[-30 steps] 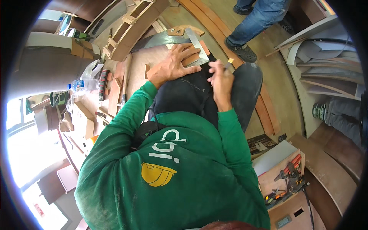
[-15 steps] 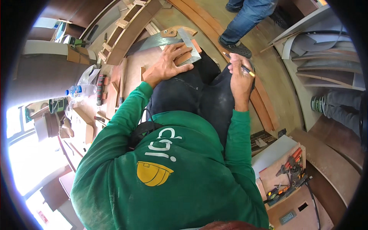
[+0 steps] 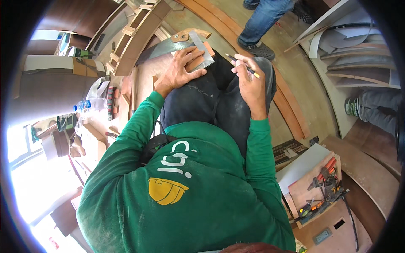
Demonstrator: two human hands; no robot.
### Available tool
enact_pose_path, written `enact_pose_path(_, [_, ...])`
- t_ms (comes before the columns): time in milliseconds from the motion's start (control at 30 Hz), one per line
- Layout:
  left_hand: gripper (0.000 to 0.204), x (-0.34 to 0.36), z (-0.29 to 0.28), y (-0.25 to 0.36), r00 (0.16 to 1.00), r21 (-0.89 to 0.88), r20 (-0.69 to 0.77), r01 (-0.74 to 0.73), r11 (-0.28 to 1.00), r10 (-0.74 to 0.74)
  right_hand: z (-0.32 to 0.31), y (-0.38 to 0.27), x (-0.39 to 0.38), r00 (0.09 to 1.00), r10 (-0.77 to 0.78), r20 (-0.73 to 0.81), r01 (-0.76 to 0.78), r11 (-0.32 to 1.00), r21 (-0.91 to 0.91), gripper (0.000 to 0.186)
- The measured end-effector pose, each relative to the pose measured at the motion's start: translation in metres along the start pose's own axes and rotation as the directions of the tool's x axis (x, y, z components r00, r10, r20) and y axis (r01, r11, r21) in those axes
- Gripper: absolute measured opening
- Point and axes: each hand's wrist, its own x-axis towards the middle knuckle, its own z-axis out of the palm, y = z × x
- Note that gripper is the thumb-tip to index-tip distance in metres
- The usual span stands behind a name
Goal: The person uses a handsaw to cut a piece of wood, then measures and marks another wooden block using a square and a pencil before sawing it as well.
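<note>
My left hand (image 3: pixel 175 72) presses a small reddish-brown wooden piece (image 3: pixel 194 64), its fingers over the top and its thumb along the near side. Across that wood lies a flat metal square (image 3: pixel 196 41), at the edge of my left thigh. Between the fingers and thumb of my right hand (image 3: pixel 252 86) is a pencil (image 3: pixel 249 68), dark with a yellow end, raised above my right knee with its tip toward the square. Just beyond my left hand a handsaw (image 3: pixel 162 48) with a wooden handle lies on a board.
Another person's leg in jeans (image 3: pixel 265 23) stands ahead, beside long curved wooden strips (image 3: pixel 291 111). A water bottle (image 3: pixel 90 104) and a dark tube (image 3: pixel 111 103) lie at left. At lower right sits a tool box (image 3: pixel 314 179). Curved panels (image 3: pixel 358 63) are stacked at far right.
My right hand has moved left and slightly up, carrying the pencil closer to the square. The left hand stays on the wood, and the whole view has shifted a little.
</note>
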Motion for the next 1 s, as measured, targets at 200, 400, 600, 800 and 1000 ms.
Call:
enact_pose_path(200, [0.076, -0.001, 0.001, 0.001, 1.0, 0.036, -0.017, -0.001, 0.999, 0.002, 0.005, 0.004, 0.003, 0.979, -0.173, 0.106, 0.193, 0.955, -0.226, 0.023])
enact_pose_path(400, [0.074, 0.005, 0.002, 0.008, 0.999, 0.075, -0.034, -0.024, 0.997, 0.027, 0.015, -0.001, 0.022, 0.957, -0.166, 0.238, 0.243, 0.907, -0.343, 0.022])
enact_pose_path(600, [0.074, 0.001, 0.0, 0.011, 1.0, 0.073, -0.016, 0.028, 0.997, -0.027, 0.023, 0.001, 0.026, 0.94, -0.149, 0.307, 0.262, 0.891, -0.37, 0.022])
enact_pose_path(800, [0.071, 0.002, 0.008, 0.003, 0.998, 0.005, -0.057, 0.011, 1.0, -0.01, 0.042, 0.014, 0.069, 0.92, -0.168, 0.353, 0.309, 0.867, -0.391, 0.023])
enact_pose_path(1000, [0.075, 0.003, 0.003, 0.0, 0.998, 0.021, -0.063, -0.011, 1.0, 0.012, 0.061, 0.004, 0.102, 0.912, 0.0, 0.41, 0.218, 0.847, -0.485, 0.027])
